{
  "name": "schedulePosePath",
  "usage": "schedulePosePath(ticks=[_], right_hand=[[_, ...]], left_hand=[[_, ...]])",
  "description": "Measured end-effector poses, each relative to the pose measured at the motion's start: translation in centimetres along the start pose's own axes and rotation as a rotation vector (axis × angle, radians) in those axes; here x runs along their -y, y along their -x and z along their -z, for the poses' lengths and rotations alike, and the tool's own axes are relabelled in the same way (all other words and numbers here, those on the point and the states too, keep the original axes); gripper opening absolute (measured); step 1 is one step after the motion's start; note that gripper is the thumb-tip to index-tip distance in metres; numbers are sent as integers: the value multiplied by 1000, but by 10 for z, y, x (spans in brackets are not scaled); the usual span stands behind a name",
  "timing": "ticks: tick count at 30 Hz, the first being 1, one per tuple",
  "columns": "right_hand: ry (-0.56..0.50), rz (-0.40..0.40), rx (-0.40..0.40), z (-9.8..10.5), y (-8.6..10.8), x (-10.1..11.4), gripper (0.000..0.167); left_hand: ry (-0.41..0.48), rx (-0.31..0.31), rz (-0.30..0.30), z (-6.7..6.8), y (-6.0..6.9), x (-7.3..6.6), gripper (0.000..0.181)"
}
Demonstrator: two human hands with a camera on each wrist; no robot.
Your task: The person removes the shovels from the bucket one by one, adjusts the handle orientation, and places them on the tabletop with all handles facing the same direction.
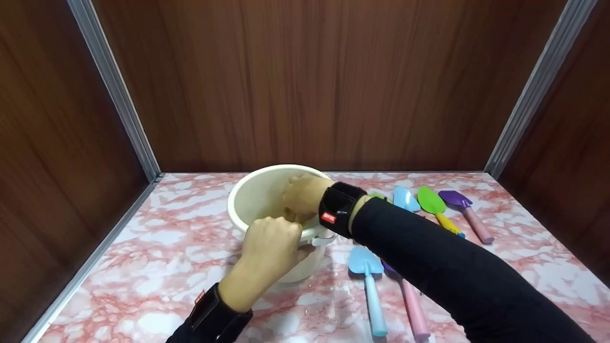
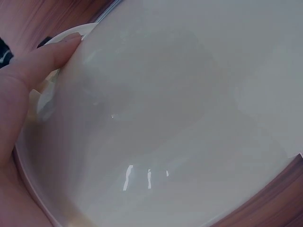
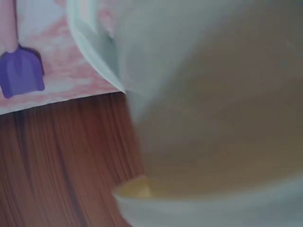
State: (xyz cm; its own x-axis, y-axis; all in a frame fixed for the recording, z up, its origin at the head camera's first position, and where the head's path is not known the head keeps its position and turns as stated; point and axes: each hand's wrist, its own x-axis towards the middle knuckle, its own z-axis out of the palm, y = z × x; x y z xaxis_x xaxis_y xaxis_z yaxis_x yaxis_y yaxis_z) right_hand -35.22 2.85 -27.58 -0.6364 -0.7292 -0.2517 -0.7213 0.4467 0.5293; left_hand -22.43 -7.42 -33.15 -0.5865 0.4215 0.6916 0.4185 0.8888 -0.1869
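Note:
A cream-white bucket [image 1: 259,195] stands on the table, tilted slightly, its mouth toward me. My left hand [image 1: 271,243] grips the near rim, knuckles up, with the thumb on the outside. The left wrist view shows that thumb [image 2: 47,59] against the bucket's smooth wall [image 2: 180,109]. My right hand [image 1: 305,195] reaches over the rim into the bucket, its fingers bent downward. A small yellowish patch shows under it, but whether it holds something is unclear. The right wrist view is filled mostly by the blurred bucket wall [image 3: 227,118].
Several toy shovels lie on the marbled tabletop [image 1: 157,281] to the right: a light blue one [image 1: 374,300], a pink-handled one [image 1: 414,309], a green one with yellow handle [image 1: 431,200] and a purple one [image 1: 456,198]. My right sleeve covers parts of others. Wooden panels enclose the table.

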Motion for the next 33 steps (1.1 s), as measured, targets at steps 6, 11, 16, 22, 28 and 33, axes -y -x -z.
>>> schedulePosePath(ticks=[6,11,16,22,28,33], right_hand=[[109,-68,50,15,25,14,35],[165,-97,93,8,19,16,32],[261,-79,-41,3,16,17,26],[60,33,-82,7,14,22,14],[-297,1,19,13,20,24,17],[-348,40,3,13,28,21,10]], left_hand=[[1,14,-9,0,0,0,45],[-4,19,0,1,-1,1,46],[-3,7,-6,0,-1,1,46],[7,-6,0,0,1,2,47],[5,4,-7,0,1,2,45],[5,8,-19,1,0,2,45]])
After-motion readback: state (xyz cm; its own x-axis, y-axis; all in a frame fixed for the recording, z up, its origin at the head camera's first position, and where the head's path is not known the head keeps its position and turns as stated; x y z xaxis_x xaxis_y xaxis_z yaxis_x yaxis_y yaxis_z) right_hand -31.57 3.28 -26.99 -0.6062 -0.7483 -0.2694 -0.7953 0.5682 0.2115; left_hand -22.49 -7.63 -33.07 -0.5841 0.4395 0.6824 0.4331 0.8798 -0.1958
